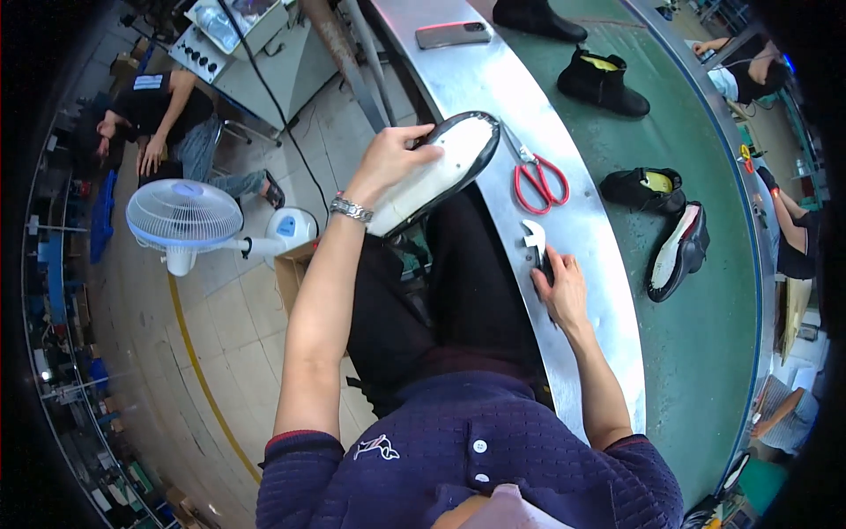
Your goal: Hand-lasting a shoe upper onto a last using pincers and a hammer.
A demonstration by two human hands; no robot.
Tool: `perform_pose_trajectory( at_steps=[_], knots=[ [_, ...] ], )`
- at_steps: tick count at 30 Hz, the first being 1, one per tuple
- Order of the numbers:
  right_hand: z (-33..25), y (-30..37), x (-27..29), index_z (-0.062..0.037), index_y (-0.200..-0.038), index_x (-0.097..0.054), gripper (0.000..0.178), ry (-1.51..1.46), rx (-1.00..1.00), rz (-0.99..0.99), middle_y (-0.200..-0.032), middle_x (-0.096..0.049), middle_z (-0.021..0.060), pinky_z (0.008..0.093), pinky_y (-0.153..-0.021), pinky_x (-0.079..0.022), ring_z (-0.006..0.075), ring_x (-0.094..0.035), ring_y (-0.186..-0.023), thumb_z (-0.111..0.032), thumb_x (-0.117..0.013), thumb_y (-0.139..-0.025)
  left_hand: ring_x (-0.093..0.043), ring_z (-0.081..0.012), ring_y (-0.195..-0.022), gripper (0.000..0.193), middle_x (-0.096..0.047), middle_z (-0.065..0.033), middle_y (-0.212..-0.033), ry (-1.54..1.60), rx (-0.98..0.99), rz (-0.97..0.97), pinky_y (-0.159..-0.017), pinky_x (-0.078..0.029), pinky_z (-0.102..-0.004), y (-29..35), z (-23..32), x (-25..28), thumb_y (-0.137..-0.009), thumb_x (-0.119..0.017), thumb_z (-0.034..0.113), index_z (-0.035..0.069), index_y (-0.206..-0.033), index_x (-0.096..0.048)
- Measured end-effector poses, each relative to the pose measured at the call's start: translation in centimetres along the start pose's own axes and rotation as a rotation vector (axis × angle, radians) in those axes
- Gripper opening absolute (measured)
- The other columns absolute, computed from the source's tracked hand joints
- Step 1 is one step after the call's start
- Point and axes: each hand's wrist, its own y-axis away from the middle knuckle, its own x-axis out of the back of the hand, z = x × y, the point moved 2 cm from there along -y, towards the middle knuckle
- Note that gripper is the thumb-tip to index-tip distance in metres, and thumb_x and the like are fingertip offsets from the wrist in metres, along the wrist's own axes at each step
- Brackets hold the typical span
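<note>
My left hand (392,157) grips a black shoe (441,172) turned sole-up, showing its white bottom, held over my lap beside the metal bench edge (493,79). A metal bracelet sits on that wrist. My right hand (557,284) rests on the metal bench and closes around a small tool with a dark handle and a pale metal head (534,238). Red-handled scissors (538,179) lie on the bench just beyond that hand.
A green conveyor belt (705,353) carries several black ankle shoes (604,81), one lying on its side (680,251). A phone (453,33) lies at the far bench end. A white fan (185,220) stands on the floor to my left. Other people sit nearby.
</note>
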Motion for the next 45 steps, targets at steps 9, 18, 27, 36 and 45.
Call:
perform_pose_trajectory(
  at_steps=[9,18,27,36,45],
  knots=[
    [-3.9,-1.7,9.0,-0.0079,-0.131,-0.051,0.046,-1.334,-0.570,-0.573,-0.097,-0.069,0.0080,0.0189,-0.045,-0.038,0.0081,-0.062,-0.067,-0.022,-0.065,-0.090,-0.062,-0.0399,-0.074,0.028,-0.063,-0.0197,-0.075,-0.461,-0.137,0.266,-0.063,-0.047,-0.0488,-0.7,1.6,-2.8,-0.097,-0.050,0.025,0.002,-0.081,-0.054],
    [-14.1,-14.5,11.3,-0.0083,-0.151,-0.024,0.069,-0.238,0.125,-0.856,-0.105,-0.067,0.0064,0.0293,-0.082,-0.049,0.0138,-0.060,-0.092,-0.011,-0.061,-0.092,-0.064,-0.0260,-0.101,0.082,-0.063,-0.0243,-0.116,-0.082,0.195,0.019,-0.086,-0.049,-0.0338,1.3,0.1,-0.7,-0.080,-0.077,0.039,-0.011,-0.135,-0.041],
    [-15.6,-14.9,9.4,-0.0157,-0.147,-0.025,0.060,-0.280,0.027,-0.911,-0.074,-0.051,0.0023,0.0279,-0.047,-0.050,0.0114,-0.057,-0.060,-0.013,-0.055,-0.095,-0.050,-0.0393,-0.118,0.106,-0.056,-0.0236,-0.123,-0.360,-0.041,0.270,-0.105,-0.036,-0.0453,6.5,4.4,-5.2,-0.059,-0.088,0.015,-0.008,-0.143,-0.028],
    [-12.9,-11.0,7.8,-0.0033,-0.142,-0.028,0.057,-0.180,0.327,-0.504,-0.068,-0.059,0.0292,0.0530,-0.060,-0.044,0.0477,-0.060,-0.068,-0.011,-0.056,-0.092,-0.051,-0.0362,-0.120,0.090,-0.056,-0.0215,-0.127,-0.423,-0.153,0.327,-0.104,-0.039,-0.0438,7.3,4.0,-6.2,-0.061,-0.086,0.018,-0.005,-0.136,-0.043],
    [-13.8,-12.2,10.2,-0.0100,-0.147,-0.028,0.061,0.450,0.537,-0.505,-0.069,-0.062,0.0213,0.0454,-0.055,-0.049,0.0378,-0.063,-0.065,-0.016,-0.055,-0.094,-0.052,-0.0378,-0.118,0.076,-0.056,-0.0242,-0.125,-0.581,-0.367,0.351,-0.101,-0.042,-0.0455,7.8,2.8,-6.4,-0.069,-0.080,0.028,-0.008,-0.129,-0.051]
  ],
)
